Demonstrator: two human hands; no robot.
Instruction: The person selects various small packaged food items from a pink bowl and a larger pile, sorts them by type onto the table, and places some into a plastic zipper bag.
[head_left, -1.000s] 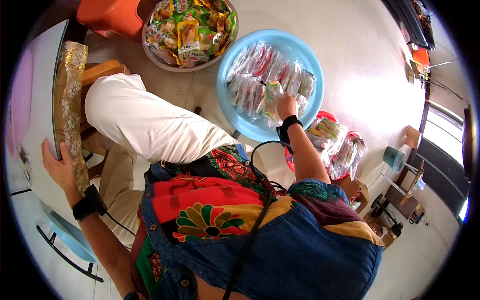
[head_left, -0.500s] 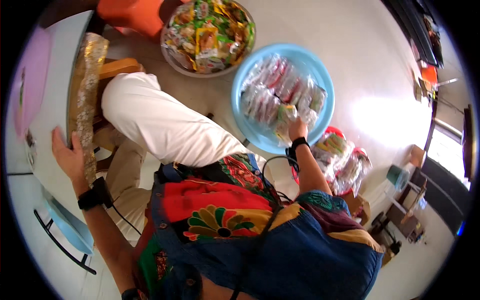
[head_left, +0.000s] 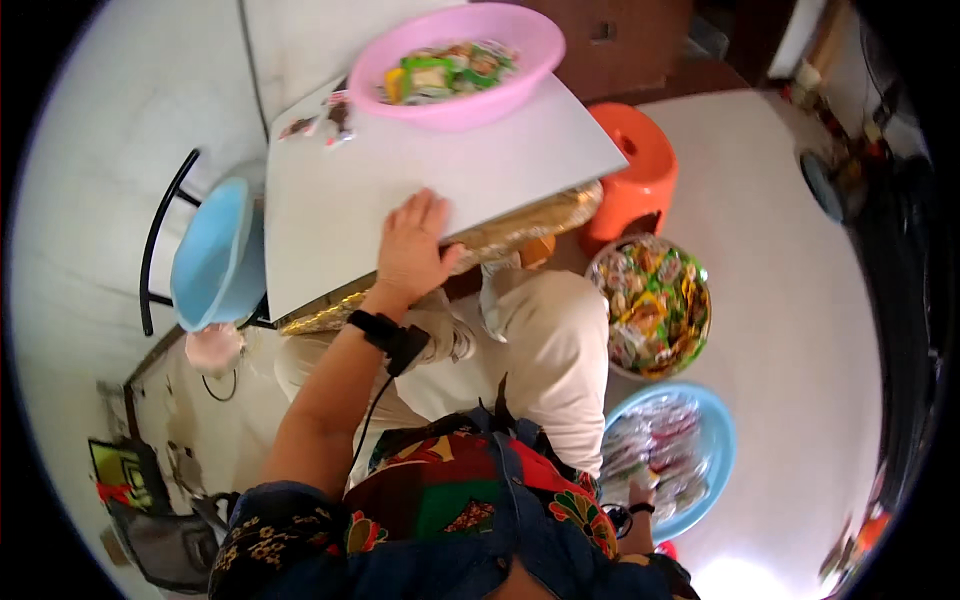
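My left hand lies flat at the near edge of a white tabletop, fingers stretched out and holding nothing. Down at my right side, my right hand reaches into a light blue basin. Its fingers are mostly hidden among clear plastic-wrapped packets, so their grip does not show. On the far part of the table stands a pink basin with colourful small food packets inside. Two or so small loose packets lie left of it.
A round bowl of yellow and green packets stands on the floor beyond the blue basin. Behind it is an orange stool. Left of the table, another blue tub rests by a black-framed chair. Gold patterned cloth hangs under the tabletop.
The view has swung left, bringing the table and pink basin into the middle. My left hand is still at the table edge; my right hand is still in the blue basin.
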